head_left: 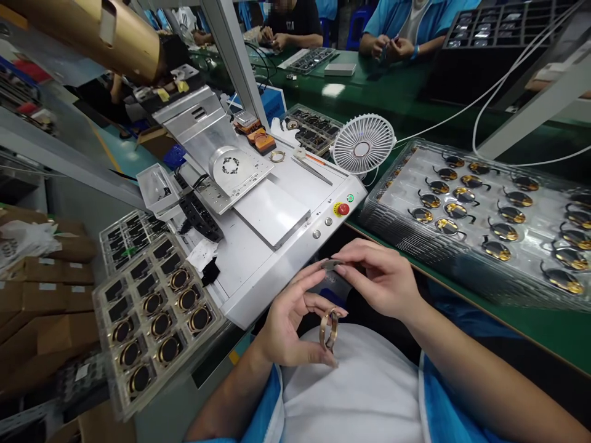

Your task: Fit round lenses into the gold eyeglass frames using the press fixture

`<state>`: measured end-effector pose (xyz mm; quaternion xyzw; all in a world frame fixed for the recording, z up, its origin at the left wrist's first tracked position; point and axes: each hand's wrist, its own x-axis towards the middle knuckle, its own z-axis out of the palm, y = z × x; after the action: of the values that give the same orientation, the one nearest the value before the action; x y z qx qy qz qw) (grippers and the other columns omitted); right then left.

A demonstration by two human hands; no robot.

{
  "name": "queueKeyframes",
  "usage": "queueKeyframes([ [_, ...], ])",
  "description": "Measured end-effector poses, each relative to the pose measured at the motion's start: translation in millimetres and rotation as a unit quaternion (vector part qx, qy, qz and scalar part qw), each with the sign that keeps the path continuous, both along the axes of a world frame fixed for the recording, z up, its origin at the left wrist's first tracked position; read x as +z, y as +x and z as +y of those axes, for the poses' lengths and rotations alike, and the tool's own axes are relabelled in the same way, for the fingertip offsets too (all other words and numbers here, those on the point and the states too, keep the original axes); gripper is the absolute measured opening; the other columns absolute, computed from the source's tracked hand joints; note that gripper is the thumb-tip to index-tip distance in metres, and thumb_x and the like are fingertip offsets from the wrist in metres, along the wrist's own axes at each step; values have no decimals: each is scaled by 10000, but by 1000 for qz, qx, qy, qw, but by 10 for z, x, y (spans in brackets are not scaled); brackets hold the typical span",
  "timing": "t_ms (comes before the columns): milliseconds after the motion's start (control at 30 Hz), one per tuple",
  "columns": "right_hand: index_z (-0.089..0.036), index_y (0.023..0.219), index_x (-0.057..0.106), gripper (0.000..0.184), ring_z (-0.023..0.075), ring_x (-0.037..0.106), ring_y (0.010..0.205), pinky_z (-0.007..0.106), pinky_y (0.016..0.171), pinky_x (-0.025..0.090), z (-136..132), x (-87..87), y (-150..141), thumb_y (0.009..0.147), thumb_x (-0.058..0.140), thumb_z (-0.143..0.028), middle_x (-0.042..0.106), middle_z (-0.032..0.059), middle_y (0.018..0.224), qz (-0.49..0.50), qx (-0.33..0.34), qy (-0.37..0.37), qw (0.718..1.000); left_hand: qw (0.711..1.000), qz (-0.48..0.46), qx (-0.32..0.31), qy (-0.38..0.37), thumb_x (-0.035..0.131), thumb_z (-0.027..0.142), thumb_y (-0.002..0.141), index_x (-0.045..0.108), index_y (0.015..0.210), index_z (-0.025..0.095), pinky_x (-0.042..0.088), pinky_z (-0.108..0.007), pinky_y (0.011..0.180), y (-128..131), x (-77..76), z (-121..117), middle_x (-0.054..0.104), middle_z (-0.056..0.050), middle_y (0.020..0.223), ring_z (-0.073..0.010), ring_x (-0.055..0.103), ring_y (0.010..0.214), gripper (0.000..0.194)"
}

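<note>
My left hand holds a gold ring-shaped watch case upright between the thumb and a lower finger, above my lap. Its index finger reaches up to a small, dark round part, possibly a disc. The thumb and fingers of my right hand pinch that part from the right. Fingertips cover some of it, so its exact kind is unclear. Both hands are in front of the near edge of a white bench machine.
A metal fixture, tweezers and a red button are on the machine. Trays of round watch parts stand left; stacked trays of round displays stand right, near a white fan. Co-workers sit opposite.
</note>
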<state>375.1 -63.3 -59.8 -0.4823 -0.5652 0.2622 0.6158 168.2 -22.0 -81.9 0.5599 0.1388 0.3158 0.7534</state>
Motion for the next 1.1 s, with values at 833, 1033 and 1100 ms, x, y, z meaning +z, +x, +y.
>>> queueKeyframes([
  [833,-167,867,753,201,146,577,645,268,562,468,43,25,136,943,706,-347,664,46,779,-15,100,-151,983,997,54,-45,31,1036,248,480,530,1493,354,666,-324,708,-81,-34,11,474,-194,1546,-310,781,992,1137],
  [1033,-144,672,694,357,97,477,547,209,481,410,44,-88,139,713,923,-415,574,-10,626,246,173,-299,906,993,94,-60,41,1034,265,480,573,1455,357,678,-342,755,-113,-8,41,349,-188,1616,-288,785,967,1083],
  [1100,-136,667,691,351,87,494,541,183,460,427,40,-150,137,691,942,-381,578,-9,632,310,196,-321,874,993,89,-69,27,1036,266,477,581,1449,354,674,-318,735,-110,-9,42,349,-184,1609,-290,784,972,1077],
])
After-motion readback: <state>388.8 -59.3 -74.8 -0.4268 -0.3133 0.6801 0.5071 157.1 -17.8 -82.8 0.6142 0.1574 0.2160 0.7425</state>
